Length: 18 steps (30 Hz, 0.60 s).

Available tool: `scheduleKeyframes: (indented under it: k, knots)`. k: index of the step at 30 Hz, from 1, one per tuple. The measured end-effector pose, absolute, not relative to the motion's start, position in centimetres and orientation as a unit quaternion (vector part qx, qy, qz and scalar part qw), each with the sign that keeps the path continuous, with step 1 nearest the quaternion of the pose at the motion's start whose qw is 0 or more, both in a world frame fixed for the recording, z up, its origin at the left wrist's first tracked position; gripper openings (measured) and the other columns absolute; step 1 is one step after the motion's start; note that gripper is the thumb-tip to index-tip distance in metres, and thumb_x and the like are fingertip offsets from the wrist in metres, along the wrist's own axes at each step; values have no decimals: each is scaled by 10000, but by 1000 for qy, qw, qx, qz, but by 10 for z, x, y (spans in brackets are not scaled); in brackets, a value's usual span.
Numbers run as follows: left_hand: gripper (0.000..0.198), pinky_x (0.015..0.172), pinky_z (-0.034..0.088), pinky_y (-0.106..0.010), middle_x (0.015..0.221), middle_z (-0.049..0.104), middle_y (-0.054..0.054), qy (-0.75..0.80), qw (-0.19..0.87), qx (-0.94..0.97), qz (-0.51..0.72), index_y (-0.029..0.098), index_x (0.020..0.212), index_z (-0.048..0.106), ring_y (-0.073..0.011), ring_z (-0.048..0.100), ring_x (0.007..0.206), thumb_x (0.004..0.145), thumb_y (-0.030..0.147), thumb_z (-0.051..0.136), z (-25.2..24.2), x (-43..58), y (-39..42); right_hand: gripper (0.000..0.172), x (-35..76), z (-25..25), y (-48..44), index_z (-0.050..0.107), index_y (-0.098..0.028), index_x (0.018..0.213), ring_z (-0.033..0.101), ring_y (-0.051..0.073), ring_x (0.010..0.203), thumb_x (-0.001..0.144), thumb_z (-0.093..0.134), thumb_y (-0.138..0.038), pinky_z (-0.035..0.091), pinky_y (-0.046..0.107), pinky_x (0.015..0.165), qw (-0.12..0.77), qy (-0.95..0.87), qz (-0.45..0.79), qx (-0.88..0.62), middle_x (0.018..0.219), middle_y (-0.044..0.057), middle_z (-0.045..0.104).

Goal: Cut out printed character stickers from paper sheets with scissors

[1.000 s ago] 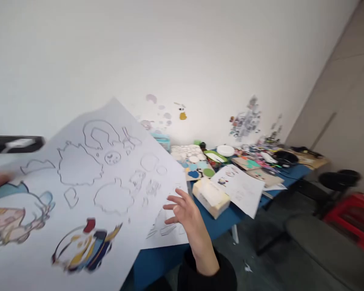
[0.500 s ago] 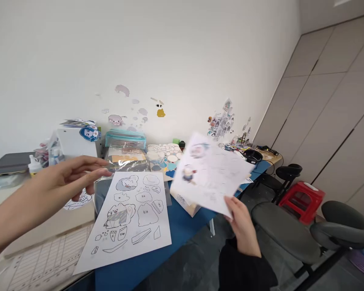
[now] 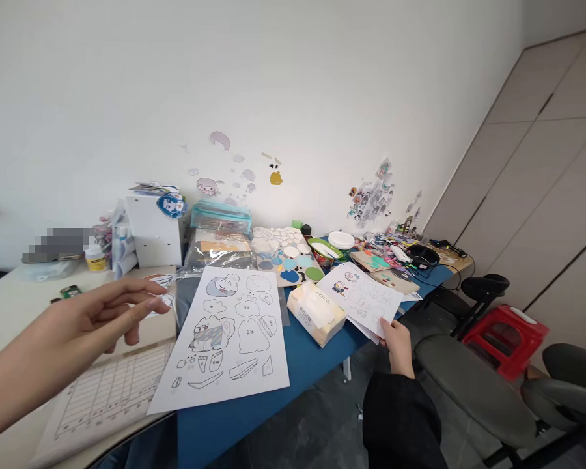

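My right hand pinches the near corner of some printed paper sheets with small cartoon drawings, low over the blue table to the right of a tissue pack. My left hand hovers with nothing in it, fingers loosely bent and apart, left of a large white pattern sheet. That sheet lies flat and carries outlined cartoon animals and separate shapes. Beneath the left hand is a gridded paper.
Behind the pattern sheet lie clear plastic bags and a board of coloured cutouts. A white box stands at the back left. Craft clutter covers the back right. A red stool and grey chairs stand at right.
My right hand has lowered the raised sheets beside the tissue pack, uncovering the pack and the items behind. The left hand stays raised, and the view has turned left.
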<state>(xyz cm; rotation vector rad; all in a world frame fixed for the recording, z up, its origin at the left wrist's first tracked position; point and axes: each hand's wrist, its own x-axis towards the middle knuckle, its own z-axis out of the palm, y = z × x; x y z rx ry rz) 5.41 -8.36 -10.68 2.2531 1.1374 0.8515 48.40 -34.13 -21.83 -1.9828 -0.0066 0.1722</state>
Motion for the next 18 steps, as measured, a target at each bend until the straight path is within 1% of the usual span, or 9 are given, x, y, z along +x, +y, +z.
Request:
scheduleKeyframes:
  k: [3, 5, 7, 9, 10, 13, 14, 16, 18]
  knots:
    - [421, 558, 521, -297, 868, 732, 38, 415, 306, 800, 307, 337, 915, 608, -209, 656, 660, 666, 657, 496, -118, 54, -98, 290, 478, -203, -341, 591, -148, 1077, 592, 244, 967, 871, 613, -352, 487, 440, 833, 481, -17, 22, -876, 1099, 83, 600]
    - [359, 633, 539, -326, 815, 734, 19, 417, 286, 799, 325, 314, 881, 618, -240, 673, 722, 689, 597, 509, -134, 59, -113, 389, 465, -195, -345, 600, -122, 1062, 539, 345, 1056, 814, 636, -419, 415, 525, 884, 444, -28, -31, -895, 1118, 174, 580]
    - [291, 640, 547, -347, 816, 731, -2, 394, 268, 816, 329, 307, 838, 635, -257, 674, 736, 737, 537, 489, -158, 69, -131, 522, 441, -192, -349, 566, -95, 1123, 479, 436, 1103, 807, 554, -510, 368, 578, 878, 424, -51, -92, -899, 1170, 257, 523]
    - [244, 655, 561, -355, 856, 734, -18, 351, 250, 845, 318, 321, 831, 654, -260, 680, 763, 787, 466, 462, -186, 84, -149, 525, 406, -198, -347, 568, -112, 1101, 518, 407, 1038, 826, 454, -544, 394, 527, 850, 431, -114, -122, -887, 1110, 233, 557]
    - [238, 717, 564, -364, 912, 732, -25, 326, 241, 862, 304, 321, 859, 663, -263, 682, 833, 811, 423, 454, -199, 92, -157, 490, 386, -204, -344, 585, -131, 1047, 555, 362, 967, 830, 431, -542, 417, 473, 834, 441, -156, -121, -876, 1035, 195, 596]
    - [249, 875, 535, -433, 1099, 702, -38, 276, 192, 903, 267, 301, 973, 687, -288, 635, 1037, 818, 329, 494, -230, 113, -169, 411, 326, -229, -329, 629, -201, 868, 594, 257, 777, 815, 458, -571, 471, 342, 723, 461, -287, -59, -837, 883, 97, 646]
    - [268, 912, 515, -463, 1158, 679, -43, 271, 174, 913, 252, 289, 1016, 688, -302, 610, 1089, 803, 323, 529, -236, 117, -170, 388, 313, -236, -325, 639, -218, 870, 590, 244, 760, 834, 458, -561, 474, 325, 682, 461, -323, -25, -826, 889, 83, 646]
    - [352, 958, 478, -505, 1246, 627, -57, 267, 143, 928, 217, 261, 1096, 677, -331, 562, 1157, 761, 343, 606, -242, 122, -167, 360, 304, -247, -323, 643, -225, 892, 582, 260, 853, 841, 492, -547, 471, 336, 716, 497, -326, 6, -804, 983, 95, 630]
    - [442, 969, 466, -516, 1282, 595, -72, 261, 120, 939, 191, 239, 1140, 668, -354, 539, 1179, 721, 377, 658, -245, 122, -161, 431, 323, -249, -333, 620, -199, 996, 544, 296, 1007, 823, 507, -577, 457, 373, 813, 576, -222, -18, -786, 1114, 136, 581]
